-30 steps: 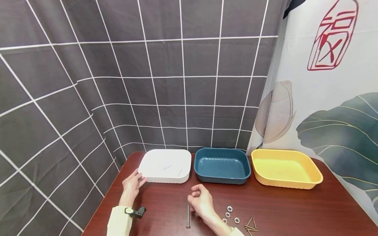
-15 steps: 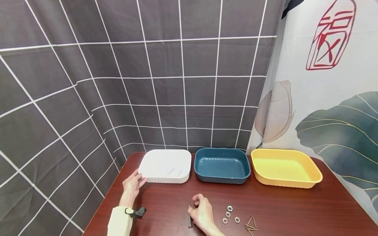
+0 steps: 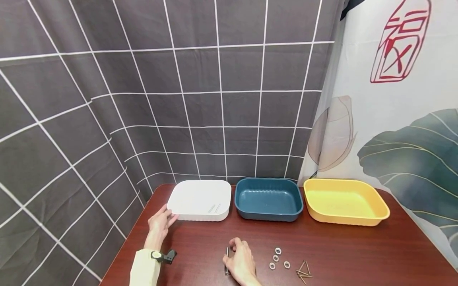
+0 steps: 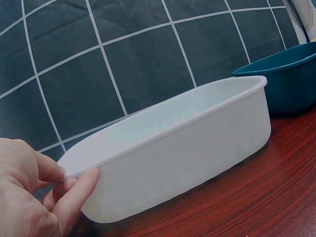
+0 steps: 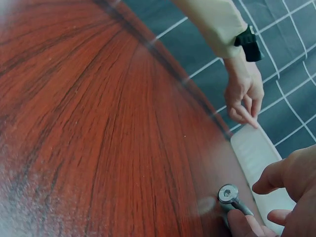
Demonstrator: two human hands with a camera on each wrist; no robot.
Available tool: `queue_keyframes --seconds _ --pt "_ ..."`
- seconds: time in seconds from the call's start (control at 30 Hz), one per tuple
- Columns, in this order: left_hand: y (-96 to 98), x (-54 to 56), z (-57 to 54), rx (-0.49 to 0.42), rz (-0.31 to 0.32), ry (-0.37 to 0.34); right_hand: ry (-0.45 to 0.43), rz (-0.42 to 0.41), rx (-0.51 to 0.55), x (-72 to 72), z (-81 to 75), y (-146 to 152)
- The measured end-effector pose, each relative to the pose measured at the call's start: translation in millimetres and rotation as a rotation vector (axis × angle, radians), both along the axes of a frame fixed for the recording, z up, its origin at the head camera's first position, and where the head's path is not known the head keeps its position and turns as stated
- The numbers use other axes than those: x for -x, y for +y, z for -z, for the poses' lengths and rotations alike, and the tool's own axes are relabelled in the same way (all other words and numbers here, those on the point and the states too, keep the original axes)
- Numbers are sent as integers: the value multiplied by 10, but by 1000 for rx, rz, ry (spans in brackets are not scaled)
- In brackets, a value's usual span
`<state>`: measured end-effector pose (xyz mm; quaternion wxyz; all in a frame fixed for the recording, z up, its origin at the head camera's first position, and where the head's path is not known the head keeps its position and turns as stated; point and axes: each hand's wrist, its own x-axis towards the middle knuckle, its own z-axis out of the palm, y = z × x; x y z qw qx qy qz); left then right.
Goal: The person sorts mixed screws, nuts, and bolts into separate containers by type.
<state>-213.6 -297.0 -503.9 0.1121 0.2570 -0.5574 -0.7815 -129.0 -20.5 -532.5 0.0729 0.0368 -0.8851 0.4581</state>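
Note:
At the left, a white plastic basin point(image 3: 200, 198) stands on the table. My left hand point(image 3: 159, 222) pinches its near-left rim; in the left wrist view the thumb and fingers point(image 4: 81, 190) lie on both sides of the rim. A long steel bolt point(image 3: 227, 273) with a hex-socket head point(image 5: 227, 193) lies near the table's front. Over it is my right hand point(image 3: 240, 262), its thumb touching the shaft and the other fingertips point(image 5: 261, 185) apart from it. Part of the shaft is hidden behind the thumb.
A blue basin point(image 3: 269, 217) and a yellow basin point(image 3: 347, 219) stand to the right of the white one. Several hex nuts point(image 3: 276, 258) and several thin screws point(image 3: 304, 273) lie right of my right hand. A grey checked curtain point(image 3: 200, 107) hangs behind the table.
My right hand has come down and slightly left over the bolt, which shifted and turned slightly. The left hand has stayed on the white basin's rim.

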Motion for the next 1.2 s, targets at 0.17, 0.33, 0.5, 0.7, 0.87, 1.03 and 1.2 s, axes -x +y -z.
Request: queue_keyframes --seconds 0.17,0.33,0.5,0.7,0.87,1.03,1.2 --pt "-1 3 -7 2 3 -4 -12 -6 -21 9 -11 -20" --pt "8 -12 -16 6 -6 -10 2 -25 -43 16 -23 -27" --pt "13 -15 -18 3 -9 -8 50 -43 -90 37 4 -37" --pt "9 -14 -17 -3 -8 -14 86 -71 -172 75 48 -32" --pt "0 -14 -17 -4 -4 -13 86 -103 -188 102 11 -25" --pt "2 -12 -11 4 -7 -9 66 -138 -174 127 -13 -7" --pt "10 -13 -16 7 -5 -2 31 -181 -101 174 -42 36"
